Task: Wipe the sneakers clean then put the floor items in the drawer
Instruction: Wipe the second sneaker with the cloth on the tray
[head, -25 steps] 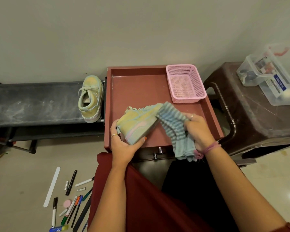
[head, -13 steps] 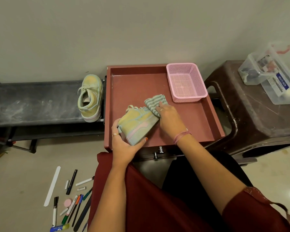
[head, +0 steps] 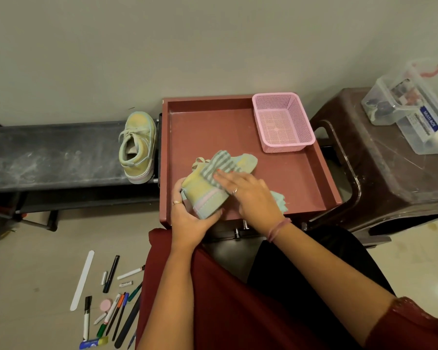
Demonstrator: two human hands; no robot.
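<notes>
**Ana:** Sneaker [head: 208,195] in hand lies on its side at the near-left corner of the red tray [head: 321,173], heel toward six o'clock. It looks light, canvas-soft on top with a stiffer sole, so I judge the heel the firmest place to hold. The left hand [head: 190,221] is wrapped around that heel.

**Ben:** And the cloth?

**Ana:** The striped cloth [head: 220,165] is limp and drapes over the upper. The right hand [head: 248,195] lies flat on it, fingers straight, pressing it against the shoe.

**Ben:** Room to work?

**Ana:** Open tray floor toward twelve o'clock. The pink basket [head: 283,122] sits at two o'clock, well apart. The tray's raised rim is just beside the left hand, so wide strokes probably suit the right side better.

**Ben:** What's left?

**Ana:** The second sneaker [head: 137,147] waits on the black rack [head: 48,157] at ten o'clock, and the pens and markers [head: 111,301] lie on the floor at seven o'clock.
</notes>
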